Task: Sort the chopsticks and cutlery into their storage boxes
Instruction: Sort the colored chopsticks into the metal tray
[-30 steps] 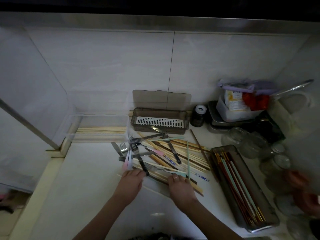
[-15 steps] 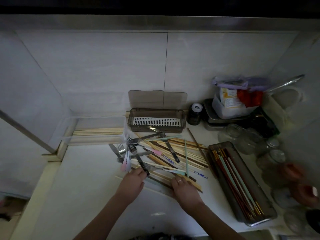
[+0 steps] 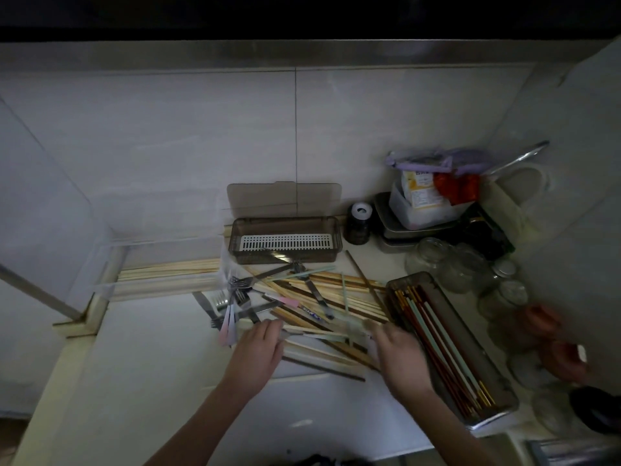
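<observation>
Chopsticks (image 3: 322,299) lie heaped on the worktop (image 3: 168,381) under both hands, left hand (image 3: 257,354) fingers flat on them, right hand (image 3: 398,354) too blurred to tell.

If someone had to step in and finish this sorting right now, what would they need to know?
Left hand rests on the near edge of the mixed pile; whether it grips anything is unclear. Right hand is blurred, grip unclear.
Done: coloured chopsticks lie in the metal tray on the right; pale wooden ones lie in the clear box on the left.
Left: forks and remaining chopsticks; the brown lidded box holds only its white grid.
</observation>
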`<state>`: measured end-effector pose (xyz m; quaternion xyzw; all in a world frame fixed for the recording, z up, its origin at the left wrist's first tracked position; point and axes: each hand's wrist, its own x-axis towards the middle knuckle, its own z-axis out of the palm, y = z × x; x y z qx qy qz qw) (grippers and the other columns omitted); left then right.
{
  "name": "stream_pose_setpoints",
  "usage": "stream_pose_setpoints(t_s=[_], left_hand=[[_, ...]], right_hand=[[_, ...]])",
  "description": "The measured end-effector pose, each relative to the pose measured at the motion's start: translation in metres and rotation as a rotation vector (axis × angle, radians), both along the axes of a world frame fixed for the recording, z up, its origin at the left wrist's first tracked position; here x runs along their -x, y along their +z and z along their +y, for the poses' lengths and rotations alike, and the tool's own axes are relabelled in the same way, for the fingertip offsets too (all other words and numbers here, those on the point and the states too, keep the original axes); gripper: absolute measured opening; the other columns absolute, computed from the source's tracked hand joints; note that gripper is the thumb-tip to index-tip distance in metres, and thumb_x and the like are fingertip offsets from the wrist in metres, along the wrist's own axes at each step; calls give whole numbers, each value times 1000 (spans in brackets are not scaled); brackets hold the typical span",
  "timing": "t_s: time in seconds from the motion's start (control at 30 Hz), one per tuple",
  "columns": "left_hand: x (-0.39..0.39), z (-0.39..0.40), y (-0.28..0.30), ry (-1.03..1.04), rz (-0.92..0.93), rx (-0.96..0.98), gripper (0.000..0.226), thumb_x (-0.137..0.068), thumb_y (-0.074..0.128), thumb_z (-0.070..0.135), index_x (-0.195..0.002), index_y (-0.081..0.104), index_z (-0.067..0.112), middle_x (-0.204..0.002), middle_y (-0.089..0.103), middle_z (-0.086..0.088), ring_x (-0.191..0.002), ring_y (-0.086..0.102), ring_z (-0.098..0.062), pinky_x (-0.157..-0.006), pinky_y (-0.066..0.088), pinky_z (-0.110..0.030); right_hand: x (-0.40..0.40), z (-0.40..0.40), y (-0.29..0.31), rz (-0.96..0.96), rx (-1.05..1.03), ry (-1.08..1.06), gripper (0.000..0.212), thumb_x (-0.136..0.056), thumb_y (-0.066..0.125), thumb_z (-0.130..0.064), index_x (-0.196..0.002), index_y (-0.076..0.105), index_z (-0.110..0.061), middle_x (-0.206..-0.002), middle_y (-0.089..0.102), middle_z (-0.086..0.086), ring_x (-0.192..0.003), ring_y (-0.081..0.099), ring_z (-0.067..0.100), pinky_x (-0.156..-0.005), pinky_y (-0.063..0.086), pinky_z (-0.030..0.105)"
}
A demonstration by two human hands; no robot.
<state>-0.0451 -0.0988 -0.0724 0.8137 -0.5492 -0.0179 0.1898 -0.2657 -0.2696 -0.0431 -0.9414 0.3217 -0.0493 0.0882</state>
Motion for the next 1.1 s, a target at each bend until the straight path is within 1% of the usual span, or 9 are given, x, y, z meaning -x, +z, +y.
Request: stream_pose_setpoints(t_s=[0.07,0.2,0.3,0.37,0.6,0.77,0.87,0.97,1.1], left_hand=[[7,-18,9,-37,34,-10,23,-85,41,31,-100,55,20,-88,63,3,-77,62,-15,-65,51,-25],[26,-62,16,-232,71,-76,40,-79,61,2,-116,62,15,-110,64,-6,-98,63,-26,-78,52,-35],[43,-89,14,-369,60,-217,54,-86,50,-2,-135,51,20,-146,43,-5,-131,40,-26,-105,36,-37],[49,-102,9,-413,-17,-354,53,-90,46,2,-140,45,22,-151,34,-1,-135,34,-24,-108,32,-35],[56,-111,-3,-496,-179,-414,45,-77,62,-1,-119,54,14,-121,51,-9,-113,50,-29,-83,47,-40],[54,-98,6,-567,-124,-235,85,-22,87,13,-96,48,23,-82,64,4,-71,65,-13,-52,51,-18],[58,-90,16,-596,-108,-85,75,-31,83,11,-96,46,19,-83,65,2,-73,63,-14,-53,52,-20],[62,-85,26,-610,-167,50,37,-66,56,15,-102,51,19,-91,64,2,-84,54,-14,-59,54,-23],[77,-78,30,-684,-211,106,41,-79,47,21,-119,50,13,-102,66,-6,-89,62,-18,-61,54,-25]], right_hand=[[20,-19,9,-81,43,-290,46,-86,60,-19,-130,46,-27,-89,59,5,-70,58,21,-60,51,35],[62,-46,11,-84,22,-696,40,-84,54,-5,-120,63,-21,-87,56,16,-72,57,36,-67,48,40],[79,-48,1,-72,-126,-680,52,-82,45,3,-124,62,-22,-114,56,13,-96,55,35,-84,49,39],[80,-44,-1,-106,-190,-615,50,-80,46,7,-119,66,-16,-126,56,12,-111,53,33,-95,44,35],[53,-24,11,-293,-217,-518,35,-87,50,4,-111,70,-14,-128,54,1,-118,50,19,-101,37,25],[19,-11,18,-419,-283,-303,29,-89,52,2,-108,69,-11,-118,54,-4,-108,50,6,-89,34,10],[-5,-6,13,-425,-545,-284,28,-93,49,-3,-113,65,-16,-115,61,0,-107,58,11,-92,45,18],[-28,1,22,-479,-1141,-414,27,-100,42,-22,-118,62,-17,-115,65,13,-105,63,21,-92,52,40],[-34,-12,27,-603,-1758,-542,34,-95,54,-31,-114,63,-3,-106,67,19,-96,66,29,-81,53,37]])
